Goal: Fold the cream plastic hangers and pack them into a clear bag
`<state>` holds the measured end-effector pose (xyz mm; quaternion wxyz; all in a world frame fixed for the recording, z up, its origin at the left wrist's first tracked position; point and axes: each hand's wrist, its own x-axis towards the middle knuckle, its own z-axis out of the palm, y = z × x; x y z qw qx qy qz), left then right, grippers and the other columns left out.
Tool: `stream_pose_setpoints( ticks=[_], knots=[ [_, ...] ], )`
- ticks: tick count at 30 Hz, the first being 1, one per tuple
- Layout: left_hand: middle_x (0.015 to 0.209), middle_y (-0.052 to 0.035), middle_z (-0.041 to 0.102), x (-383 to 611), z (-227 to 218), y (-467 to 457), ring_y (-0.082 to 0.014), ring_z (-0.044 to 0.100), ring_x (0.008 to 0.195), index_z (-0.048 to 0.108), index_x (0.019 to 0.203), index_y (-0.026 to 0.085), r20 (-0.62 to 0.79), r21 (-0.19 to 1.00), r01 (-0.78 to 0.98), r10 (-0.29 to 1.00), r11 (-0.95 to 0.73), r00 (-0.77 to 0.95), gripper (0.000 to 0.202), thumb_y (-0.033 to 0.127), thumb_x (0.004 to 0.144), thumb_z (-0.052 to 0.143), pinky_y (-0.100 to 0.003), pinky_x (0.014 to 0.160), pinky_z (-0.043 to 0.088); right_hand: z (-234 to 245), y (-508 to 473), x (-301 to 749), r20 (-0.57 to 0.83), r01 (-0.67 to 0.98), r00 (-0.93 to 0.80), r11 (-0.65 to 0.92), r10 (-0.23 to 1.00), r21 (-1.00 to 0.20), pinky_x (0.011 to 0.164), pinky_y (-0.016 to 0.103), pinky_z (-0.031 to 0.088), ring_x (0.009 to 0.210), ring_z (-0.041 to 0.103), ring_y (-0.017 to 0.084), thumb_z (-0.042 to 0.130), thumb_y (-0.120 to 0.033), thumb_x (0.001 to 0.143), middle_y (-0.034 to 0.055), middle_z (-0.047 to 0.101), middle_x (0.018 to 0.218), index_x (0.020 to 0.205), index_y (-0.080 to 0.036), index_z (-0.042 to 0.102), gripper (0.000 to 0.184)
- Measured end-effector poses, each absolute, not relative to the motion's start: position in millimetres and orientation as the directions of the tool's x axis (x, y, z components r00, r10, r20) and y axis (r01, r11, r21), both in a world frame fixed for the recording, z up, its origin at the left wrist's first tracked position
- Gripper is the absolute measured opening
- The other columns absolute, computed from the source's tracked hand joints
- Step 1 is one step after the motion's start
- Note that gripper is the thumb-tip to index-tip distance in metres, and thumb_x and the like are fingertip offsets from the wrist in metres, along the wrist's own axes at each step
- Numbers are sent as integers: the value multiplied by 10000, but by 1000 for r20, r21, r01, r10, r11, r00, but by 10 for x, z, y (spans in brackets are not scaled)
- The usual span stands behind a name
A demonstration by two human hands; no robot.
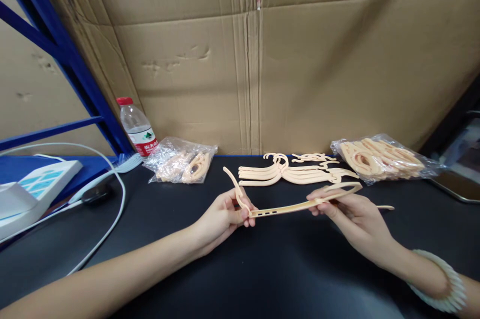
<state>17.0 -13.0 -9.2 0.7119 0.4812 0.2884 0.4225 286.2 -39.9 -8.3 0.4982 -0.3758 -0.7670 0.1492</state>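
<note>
Both hands hold one peach plastic hanger piece (288,207) above the black table (262,269). My left hand (225,216) pinches its left end, where a curved arm rises. My right hand (348,211) grips its right end, fingers closed around the forked part. Just behind lies a stack of assembled peach hangers (296,173), with a few loose small pieces (313,158) beside it.
A clear bag of peach parts (378,158) lies at the back right, another bag (182,164) at the back left. A water bottle (137,126) stands by the blue rack (63,54). A white cable (116,209) and device (33,186) sit left. Cardboard walls the back.
</note>
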Motion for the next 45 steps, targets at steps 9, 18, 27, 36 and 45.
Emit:
stream_pose_setpoints(
  ticks=[9,18,27,36,45],
  knots=[
    [637,12,617,241,-46,-229,-82,553,547,501,656,139,50,954,-296,955,41,294,338,239,624,822,-175,514,398,-93,-481,2779,647,400,-185,658,740,-638,650,234,574,705,689,156,565,-228,895,38,715,876,872,-225,693,129],
    [669,8,628,274,-43,-280,-74,564,582,576,649,125,29,941,-336,979,41,200,257,216,624,815,-169,566,460,-112,-538,2746,580,340,-106,578,807,-742,628,225,581,667,687,146,582,-252,892,31,705,854,940,-227,683,115],
    [778,-21,685,293,-9,-338,-101,645,673,580,667,128,-79,915,-378,983,138,167,329,272,581,863,-201,688,551,-68,-509,2681,500,271,3,481,866,-834,597,218,562,650,654,138,608,-329,875,23,681,754,946,-210,643,143],
    [769,-28,689,301,4,-349,-93,645,648,559,674,136,-134,910,-369,977,188,167,220,156,689,777,-183,655,555,-51,-462,2681,402,138,43,393,915,-909,563,241,533,632,628,149,647,-389,838,39,670,727,922,-189,616,219],
    [744,-23,645,328,-1,-433,-101,605,543,528,739,144,-170,949,-244,976,199,135,245,308,764,707,-200,503,507,-18,-352,2780,421,195,92,399,902,-896,610,253,515,592,579,106,663,-407,815,17,606,826,887,-192,610,233]
  ],
)
